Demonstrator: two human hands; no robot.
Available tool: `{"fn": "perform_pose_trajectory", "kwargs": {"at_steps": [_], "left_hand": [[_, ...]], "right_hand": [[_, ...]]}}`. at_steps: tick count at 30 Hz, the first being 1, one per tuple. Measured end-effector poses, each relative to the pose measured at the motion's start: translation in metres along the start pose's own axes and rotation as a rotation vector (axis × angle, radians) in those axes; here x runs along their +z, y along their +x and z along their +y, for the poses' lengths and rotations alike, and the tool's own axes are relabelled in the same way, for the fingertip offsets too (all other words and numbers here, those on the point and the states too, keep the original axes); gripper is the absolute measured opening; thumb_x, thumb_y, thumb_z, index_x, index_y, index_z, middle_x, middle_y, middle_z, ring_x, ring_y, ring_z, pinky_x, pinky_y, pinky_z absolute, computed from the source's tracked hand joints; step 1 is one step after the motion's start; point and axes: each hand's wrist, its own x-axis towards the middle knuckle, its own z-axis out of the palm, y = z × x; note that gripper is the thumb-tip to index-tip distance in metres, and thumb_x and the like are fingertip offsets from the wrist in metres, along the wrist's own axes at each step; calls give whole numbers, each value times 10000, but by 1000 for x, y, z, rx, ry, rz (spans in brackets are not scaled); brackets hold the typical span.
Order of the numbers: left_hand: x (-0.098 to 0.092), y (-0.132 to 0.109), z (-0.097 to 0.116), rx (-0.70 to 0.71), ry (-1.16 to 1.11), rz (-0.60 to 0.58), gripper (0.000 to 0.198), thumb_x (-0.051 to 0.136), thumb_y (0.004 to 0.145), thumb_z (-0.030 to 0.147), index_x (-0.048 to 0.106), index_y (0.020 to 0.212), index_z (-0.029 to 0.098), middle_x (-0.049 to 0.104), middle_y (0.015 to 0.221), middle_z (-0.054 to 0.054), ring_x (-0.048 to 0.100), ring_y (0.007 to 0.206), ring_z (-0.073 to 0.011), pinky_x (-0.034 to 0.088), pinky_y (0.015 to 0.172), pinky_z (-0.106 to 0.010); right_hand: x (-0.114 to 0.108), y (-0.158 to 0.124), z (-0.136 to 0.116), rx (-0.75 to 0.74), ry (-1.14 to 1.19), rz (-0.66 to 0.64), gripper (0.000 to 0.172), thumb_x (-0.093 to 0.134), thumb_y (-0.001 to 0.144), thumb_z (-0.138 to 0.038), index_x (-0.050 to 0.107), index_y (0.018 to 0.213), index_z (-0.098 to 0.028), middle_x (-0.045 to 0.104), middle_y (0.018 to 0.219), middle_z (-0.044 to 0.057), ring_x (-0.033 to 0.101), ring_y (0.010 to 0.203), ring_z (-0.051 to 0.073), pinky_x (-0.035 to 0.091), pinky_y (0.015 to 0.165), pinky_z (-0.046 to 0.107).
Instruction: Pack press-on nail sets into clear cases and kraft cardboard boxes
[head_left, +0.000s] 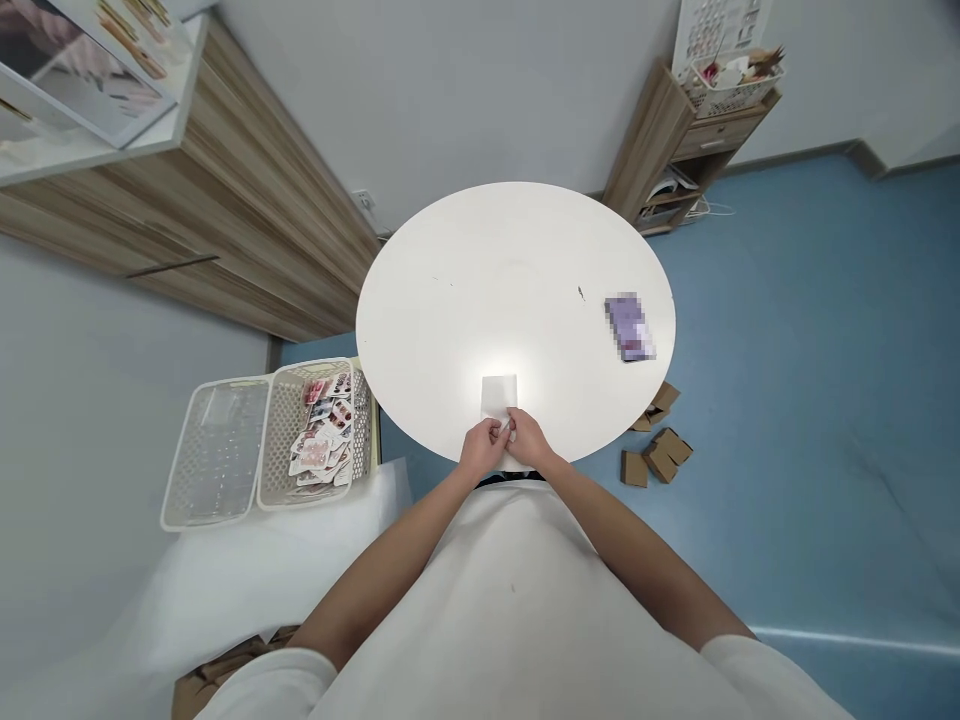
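A person in a white top stands at a white oval-looking bench [480, 260], seen from above, both forearms reaching forward to its near edge. A small white piece [498, 390], either a sheet or a thin packet, lies flat on the bench directly in front of the body. The left hand [481, 446] and right hand [527, 438] meet over its near end, fingers curled in and nearly closed, thumbs and fingertips pinching it. Holding it low against the bench probably keeps it steady, and the two close pinches suggest fine finger work; exactly what each fingertip grips is too small to tell.

A purple rectangular object [630, 328], blurred into blocks, lies near the bench's right edge, apart from the hands, perhaps to leave room for them.

Counted: two hands, one white piece and one purple object on the bench. To the left, two white baskets stand side by side, likely for easy reach: the outer basket [180, 455] holds clear items [229, 440], the inner basket [283, 435] a heap of printed cards [321, 450], both too jumbled to count. At least three cardboard boxes [634, 468] sit on the floor at right.
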Motion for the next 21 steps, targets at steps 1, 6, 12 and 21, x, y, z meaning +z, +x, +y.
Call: {"fn": "perform_pose_trajectory", "kwargs": {"at_steps": [1,6,12,21], "left_hand": [[0,-3,1,21,-5,-8,256,425,808,382,566,883,182,573,779,-30,533,722,-151,420,655,-274],[-4,-12,2,58,-3,-48,428,253,872,443,598,818,196,511,789,-36,497,812,-161,421,720,-286],[-8,-10,-4,75,21,-70,428,254,874,447,603,977,221,493,862,-41,493,869,-168,421,773,-307],[-10,-2,-11,376,385,40,424,431,816,338,410,1224,224,381,1291,-87,339,1190,-247,309,953,-398]], "right_hand": [[-3,0,1,-1,53,-15,473,522,683,-230,429,1142,-165,519,875,28,493,807,156,415,725,293],[-12,3,3,110,227,-68,471,516,703,-378,437,1134,-204,508,764,-22,488,686,122,420,665,268],[-11,8,6,108,264,-53,367,508,705,-324,472,1054,-216,477,659,-57,471,610,111,415,618,254],[-4,2,12,25,85,-18,488,420,715,-151,366,1198,-197,522,856,6,510,744,129,440,752,307]]}}
